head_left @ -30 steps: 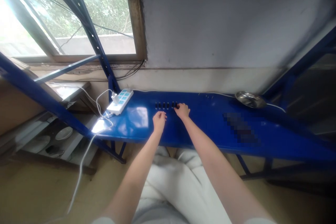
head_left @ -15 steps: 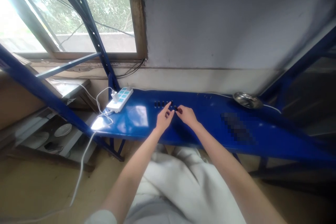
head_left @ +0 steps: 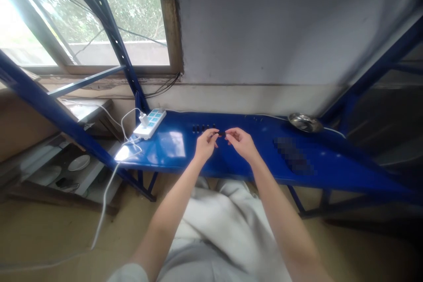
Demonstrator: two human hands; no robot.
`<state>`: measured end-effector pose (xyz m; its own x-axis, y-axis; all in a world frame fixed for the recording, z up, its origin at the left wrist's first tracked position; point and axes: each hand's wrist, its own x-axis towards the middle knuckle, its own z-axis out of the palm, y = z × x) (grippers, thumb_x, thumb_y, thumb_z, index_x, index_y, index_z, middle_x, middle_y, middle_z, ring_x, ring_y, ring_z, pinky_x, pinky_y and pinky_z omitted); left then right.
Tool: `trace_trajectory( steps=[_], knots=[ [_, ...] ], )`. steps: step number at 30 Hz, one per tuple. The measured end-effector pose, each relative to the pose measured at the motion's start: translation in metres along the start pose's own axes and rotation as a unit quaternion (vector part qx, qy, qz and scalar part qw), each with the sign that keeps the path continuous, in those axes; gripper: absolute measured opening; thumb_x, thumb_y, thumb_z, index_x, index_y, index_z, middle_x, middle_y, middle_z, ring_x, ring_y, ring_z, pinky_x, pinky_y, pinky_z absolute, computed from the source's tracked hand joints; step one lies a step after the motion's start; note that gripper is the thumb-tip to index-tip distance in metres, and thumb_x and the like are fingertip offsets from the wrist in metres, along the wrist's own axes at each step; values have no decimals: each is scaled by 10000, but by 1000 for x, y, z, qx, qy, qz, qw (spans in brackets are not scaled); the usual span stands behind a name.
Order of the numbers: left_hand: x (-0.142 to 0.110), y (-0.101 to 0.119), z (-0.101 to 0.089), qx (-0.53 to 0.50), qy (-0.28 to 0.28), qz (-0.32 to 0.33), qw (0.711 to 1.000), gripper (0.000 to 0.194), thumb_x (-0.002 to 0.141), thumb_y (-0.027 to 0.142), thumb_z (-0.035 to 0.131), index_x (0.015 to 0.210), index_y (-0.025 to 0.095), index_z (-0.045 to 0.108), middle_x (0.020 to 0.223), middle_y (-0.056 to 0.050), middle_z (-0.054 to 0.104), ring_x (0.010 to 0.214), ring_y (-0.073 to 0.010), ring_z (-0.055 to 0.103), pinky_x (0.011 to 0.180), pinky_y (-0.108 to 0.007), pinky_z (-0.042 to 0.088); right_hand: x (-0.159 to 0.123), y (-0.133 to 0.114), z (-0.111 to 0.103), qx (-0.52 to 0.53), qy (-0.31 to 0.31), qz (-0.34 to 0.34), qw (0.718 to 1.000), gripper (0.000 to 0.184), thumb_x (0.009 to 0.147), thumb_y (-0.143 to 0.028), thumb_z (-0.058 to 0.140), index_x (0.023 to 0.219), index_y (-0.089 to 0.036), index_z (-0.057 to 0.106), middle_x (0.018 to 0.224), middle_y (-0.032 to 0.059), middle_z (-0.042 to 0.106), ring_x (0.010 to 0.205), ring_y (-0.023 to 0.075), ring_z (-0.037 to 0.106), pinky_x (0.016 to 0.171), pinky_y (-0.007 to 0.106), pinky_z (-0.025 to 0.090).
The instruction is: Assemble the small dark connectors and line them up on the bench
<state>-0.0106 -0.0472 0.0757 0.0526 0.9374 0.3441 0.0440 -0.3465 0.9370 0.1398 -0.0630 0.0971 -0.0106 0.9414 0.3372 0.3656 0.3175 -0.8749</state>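
Observation:
Over the blue table (head_left: 178, 165), my left hand (head_left: 206, 144) and my right hand (head_left: 240, 142) face each other, fingertips pinched. Between them is a small dark cylindrical piece (head_left: 221, 134), one end in each hand; its exact kind is too small to make out. Just behind my left hand, several small black pieces (head_left: 198, 128) stand in a row on the table top. Part of that row is hidden by my fingers.
A white power strip (head_left: 150, 123) with a plugged-in charger lies at the table's left end. At the back right sits a shiny metal bowl (head_left: 304, 122), near a few tiny bits (head_left: 257, 119). A blurred dark object (head_left: 293, 155) lies to the right.
My left hand has closed from a spread pose onto the dark piece. Both hands now hold it between them, and my right hand has turned a little to the right.

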Motion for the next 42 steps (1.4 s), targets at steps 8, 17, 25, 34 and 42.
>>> trace_trajectory(
  steps=[8, 17, 25, 34, 42],
  knots=[
    [-13, 23, -3, -27, -32, 8, 999, 220, 794, 312, 555, 959, 170, 582, 801, -27, 661, 473, -69, 565, 532, -212, 464, -16, -11, 7, 93, 76, -23, 992, 277, 760, -436, 590, 865, -180, 614, 683, 16, 617, 575, 115, 550, 576, 274, 483],
    [-15, 33, -6, -9, 7, -25, 1000, 342, 804, 481, 498, 826, 146, 562, 686, -30, 662, 444, -85, 564, 490, -210, 444, -20, -15, 6, 101, 97, -31, 990, 249, 763, -410, 604, 887, -195, 615, 752, 19, 626, 633, 115, 570, 622, 280, 501],
    [-9, 35, -6, 6, 35, -28, 999, 371, 789, 506, 508, 787, 142, 580, 629, -22, 647, 441, -85, 553, 492, -208, 437, -14, -19, -1, 11, 34, -33, 999, 281, 761, -433, 589, 880, -181, 623, 738, 32, 636, 617, 136, 578, 608, 294, 490],
    [13, 39, -22, -1, 96, 2, 995, 327, 786, 456, 544, 810, 134, 589, 638, -22, 639, 438, -71, 531, 473, -198, 428, 9, -21, -9, -132, 64, -148, 978, 214, 815, -363, 519, 812, -183, 633, 841, 67, 605, 685, 152, 549, 640, 304, 462],
    [22, 31, -18, -36, 41, -17, 998, 304, 734, 414, 621, 824, 124, 610, 708, -53, 672, 475, -72, 543, 502, -208, 440, 28, -25, 0, -122, 64, -134, 981, 142, 807, -304, 523, 825, -185, 598, 746, 26, 544, 657, 138, 497, 634, 281, 431]
  ],
)
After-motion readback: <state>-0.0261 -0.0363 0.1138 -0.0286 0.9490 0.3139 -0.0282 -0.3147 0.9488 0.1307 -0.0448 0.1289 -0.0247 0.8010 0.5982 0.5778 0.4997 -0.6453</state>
